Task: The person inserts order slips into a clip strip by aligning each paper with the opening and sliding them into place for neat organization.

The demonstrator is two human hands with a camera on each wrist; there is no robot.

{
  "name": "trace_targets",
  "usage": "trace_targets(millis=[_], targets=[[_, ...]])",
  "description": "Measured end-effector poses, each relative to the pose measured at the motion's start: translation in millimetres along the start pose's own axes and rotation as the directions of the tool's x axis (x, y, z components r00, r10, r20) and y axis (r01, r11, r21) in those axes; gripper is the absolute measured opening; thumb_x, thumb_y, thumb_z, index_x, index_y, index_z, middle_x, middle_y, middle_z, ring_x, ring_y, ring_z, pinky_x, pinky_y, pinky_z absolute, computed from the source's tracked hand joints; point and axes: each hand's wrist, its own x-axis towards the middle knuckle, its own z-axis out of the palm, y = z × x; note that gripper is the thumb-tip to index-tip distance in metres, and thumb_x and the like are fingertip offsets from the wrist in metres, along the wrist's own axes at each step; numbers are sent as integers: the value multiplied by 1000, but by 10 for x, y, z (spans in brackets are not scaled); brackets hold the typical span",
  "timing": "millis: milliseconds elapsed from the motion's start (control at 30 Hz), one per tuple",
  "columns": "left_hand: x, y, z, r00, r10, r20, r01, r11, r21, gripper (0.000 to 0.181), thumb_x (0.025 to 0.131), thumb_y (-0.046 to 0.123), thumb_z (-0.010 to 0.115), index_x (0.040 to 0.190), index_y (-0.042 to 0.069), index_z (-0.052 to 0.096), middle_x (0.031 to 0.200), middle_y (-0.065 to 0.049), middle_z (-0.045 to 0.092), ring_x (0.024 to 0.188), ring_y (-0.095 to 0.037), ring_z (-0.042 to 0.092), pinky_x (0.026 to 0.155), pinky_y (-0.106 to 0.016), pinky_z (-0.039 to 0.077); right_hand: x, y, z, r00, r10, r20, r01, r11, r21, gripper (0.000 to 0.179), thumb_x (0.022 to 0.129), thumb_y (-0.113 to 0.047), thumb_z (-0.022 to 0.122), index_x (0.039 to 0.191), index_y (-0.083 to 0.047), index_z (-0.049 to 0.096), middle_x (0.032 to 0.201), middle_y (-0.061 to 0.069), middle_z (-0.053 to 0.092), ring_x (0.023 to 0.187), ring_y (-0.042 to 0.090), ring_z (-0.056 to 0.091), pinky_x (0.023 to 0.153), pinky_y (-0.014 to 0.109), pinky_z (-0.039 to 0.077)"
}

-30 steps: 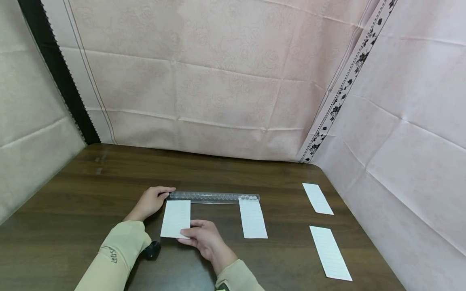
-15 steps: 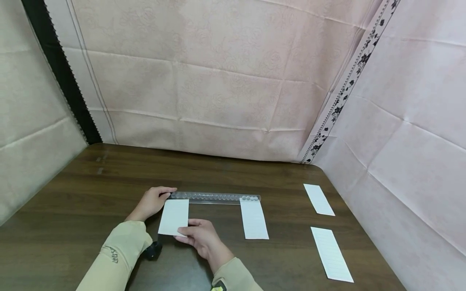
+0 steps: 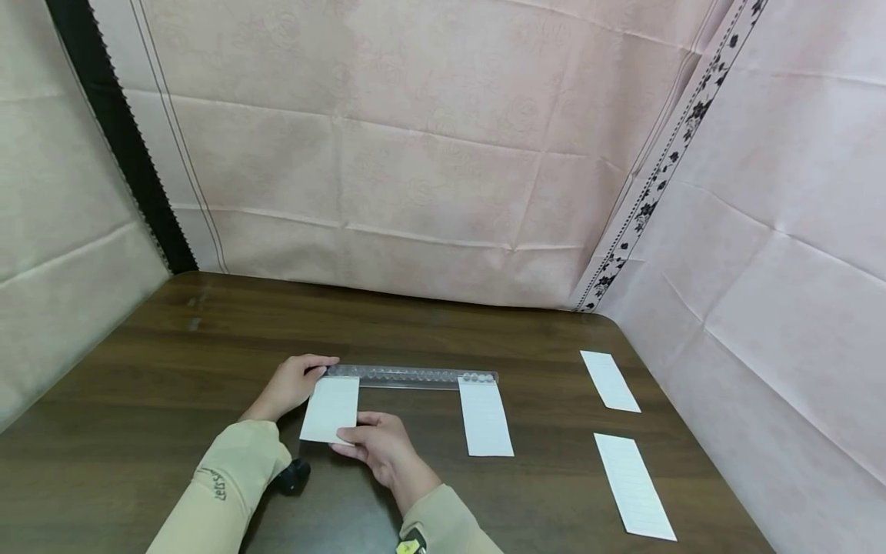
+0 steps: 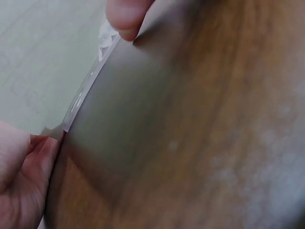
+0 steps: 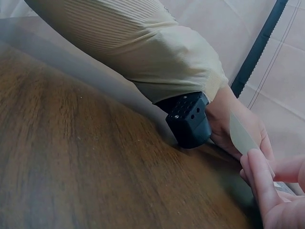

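A clear plastic ruler-like strip (image 3: pixel 408 376) with a row of round shapes lies across the table. My left hand (image 3: pixel 294 385) holds its left end, thumb and a finger on it; the left wrist view shows its edge (image 4: pixel 90 86) between them. Between thumb and fingers, my right hand (image 3: pixel 384 450) pinches the lower right corner of a white lined paper card (image 3: pixel 328 412). The card's top edge meets the strip near its left end. In the right wrist view the card (image 5: pixel 240 133) is tilted up off the table. A second lined card (image 3: pixel 486 419) has its top at the strip's right end.
Two more white cards lie at the right, one farther back (image 3: pixel 611 381) and one nearer (image 3: pixel 635 486). A black wrist camera (image 3: pixel 292 477) sits under the left sleeve. Pale cloth (image 3: pixel 429 169) hangs around the dark wooden table (image 3: pixel 540 508).
My right hand has brought the pinched card slightly forward and left, nearer the strip. My left hand keeps its place on the strip's end.
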Motion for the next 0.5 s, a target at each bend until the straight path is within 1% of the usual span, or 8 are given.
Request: trace_targets(millis=[300,500], targets=[[3,5,3,1000,25,-10,-25,1000,4,27,96,2,47,117,2,65,119,-21,59,113,-38,51,89,-53,42,9,-13,-28,1000,0,-15,0,1000,5,33,80,15,62,112,14,57,94,19,63,85,27,65,74,32,54],[10,7,1,1000,18,-9,-18,1000,15,27,96,2,47,117,2,65,119,-20,59,113,-38,51,90,-53,41,11,-9,-43,1000,-4,-22,4,1000,13,32,80,15,62,112,14,57,95,19,62,84,27,65,73,32,54]])
